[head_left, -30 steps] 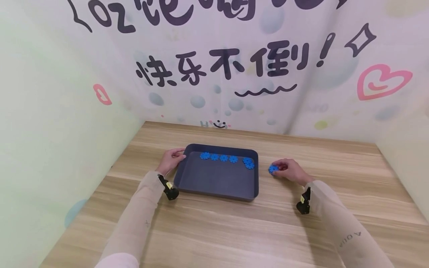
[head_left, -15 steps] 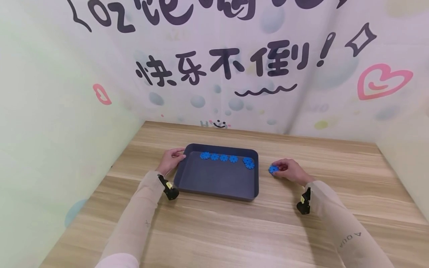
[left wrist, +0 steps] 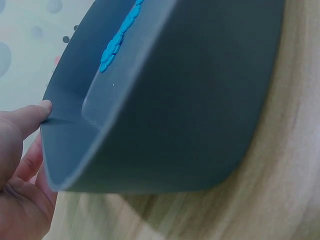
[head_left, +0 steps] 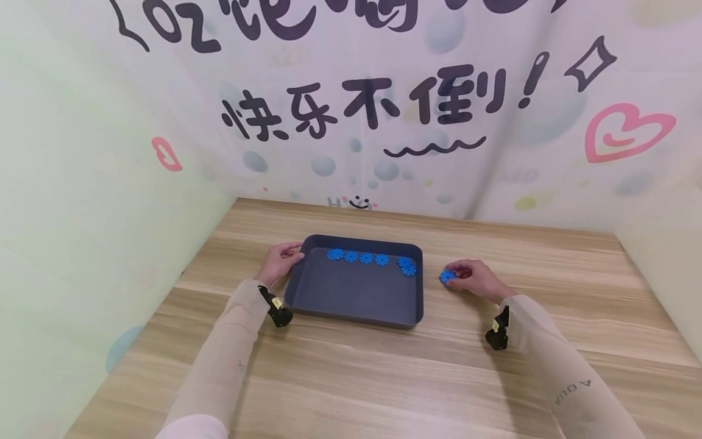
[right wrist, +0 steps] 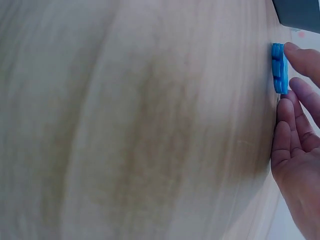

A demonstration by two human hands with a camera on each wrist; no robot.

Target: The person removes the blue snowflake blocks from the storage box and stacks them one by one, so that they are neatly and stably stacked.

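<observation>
A dark grey rectangular tray (head_left: 351,292) rests on the wooden table, with blue notched plastic discs (head_left: 366,258) along its far side. Several of these lie in a row at the far left, and a couple overlap in the far right corner. My left hand (head_left: 278,263) grips the tray's left rim, thumb over the inner edge and fingers outside, as the left wrist view shows. To the right of the tray, my right hand (head_left: 477,279) pinches blue notched discs (right wrist: 279,70) between thumb and fingers, right at the tabletop. Edge-on in the right wrist view, they look stacked.
The wooden table (head_left: 351,378) meets a printed cloth (head_left: 351,177) with lettering behind it and a pale wall (head_left: 82,201) on the left. Black wrist cameras (head_left: 498,332) sit on both forearms, low over the table.
</observation>
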